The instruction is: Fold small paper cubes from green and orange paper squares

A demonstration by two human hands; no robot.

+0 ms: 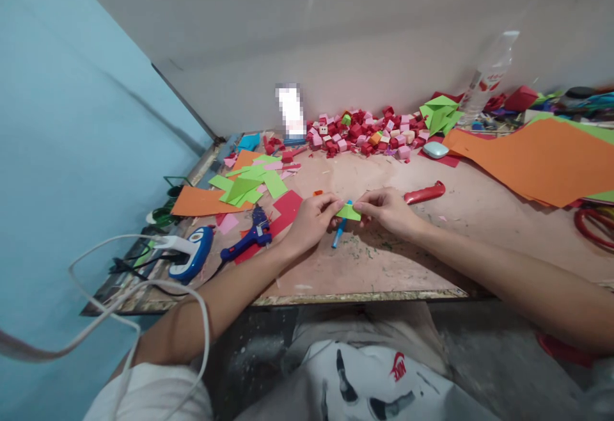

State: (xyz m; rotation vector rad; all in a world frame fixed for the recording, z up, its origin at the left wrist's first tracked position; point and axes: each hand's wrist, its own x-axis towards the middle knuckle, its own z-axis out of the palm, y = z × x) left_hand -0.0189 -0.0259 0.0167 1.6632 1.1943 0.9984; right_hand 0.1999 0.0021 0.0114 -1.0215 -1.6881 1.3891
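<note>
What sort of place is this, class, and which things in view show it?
Probably a papercraft workspace: one worktable holds a blue glue gun, a large orange paper sheet and a heap of small cubes, seemingly folded paper.

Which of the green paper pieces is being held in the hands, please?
It is the small green strip pinched between left hand and right hand; the others, like the green pieces near the glue gun, are in neither hand.

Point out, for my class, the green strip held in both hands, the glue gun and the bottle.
Green strip (350, 213): head view, on its middle.
Glue gun (247, 244): head view, on its blue body.
Bottle (489, 81): head view, on its label.
</note>
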